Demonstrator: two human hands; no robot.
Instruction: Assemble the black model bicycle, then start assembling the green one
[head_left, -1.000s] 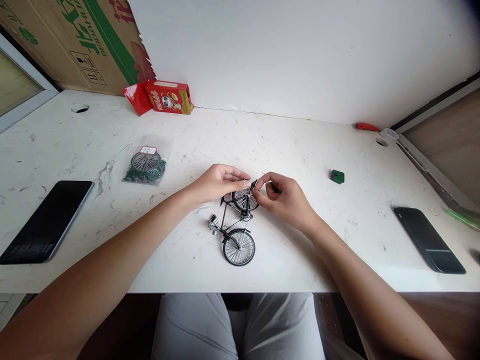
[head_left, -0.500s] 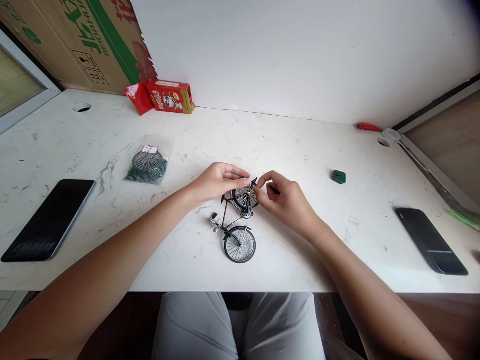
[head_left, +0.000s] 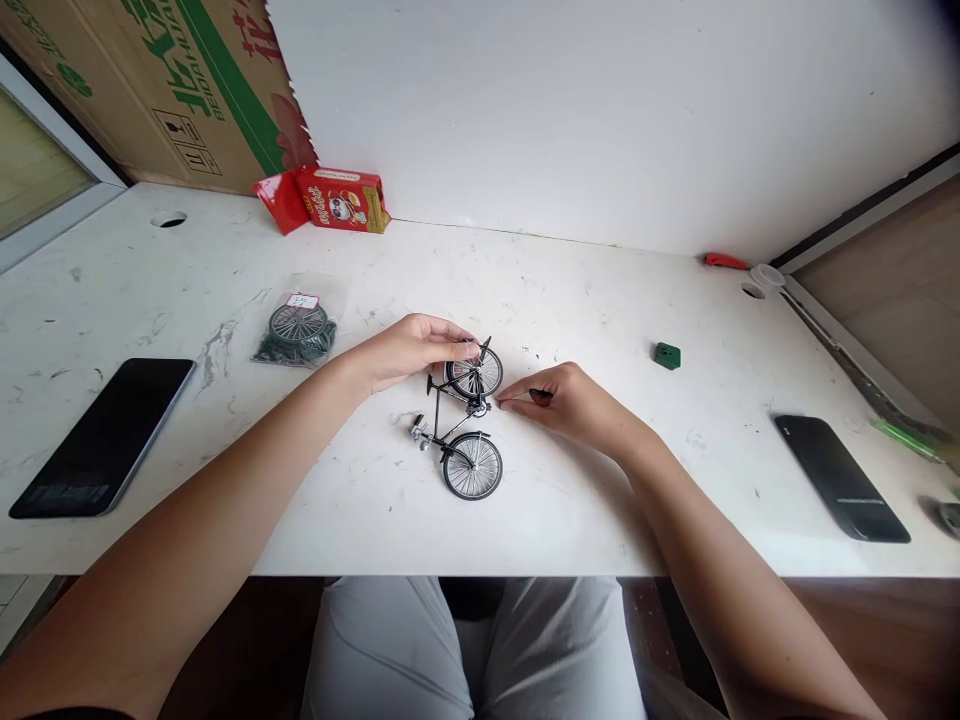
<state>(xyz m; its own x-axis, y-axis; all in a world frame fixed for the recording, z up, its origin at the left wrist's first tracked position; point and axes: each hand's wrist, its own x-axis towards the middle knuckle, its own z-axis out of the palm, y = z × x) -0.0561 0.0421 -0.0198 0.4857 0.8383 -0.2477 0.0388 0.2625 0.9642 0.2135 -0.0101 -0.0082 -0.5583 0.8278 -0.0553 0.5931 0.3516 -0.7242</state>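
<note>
Bicycle point(head_left: 478, 408), near table edge point(head_left: 375, 571), phone point(head_left: 103, 440) well apart

Open tabletop point(head_left: 570, 300) beyond bicycle point(head_left: 475, 409), obstacle at right (green block point(head_left: 667, 355))

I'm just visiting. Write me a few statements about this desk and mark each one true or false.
1. The left hand is on the small bicycle. True.
2. The bicycle stands upright on its wheels. False: it lies on its side.
3. The clear bag contains a wheel. True.
4. The right hand holds the red box. False: the right hand is beside the bicycle; the red box is at the back.
</note>
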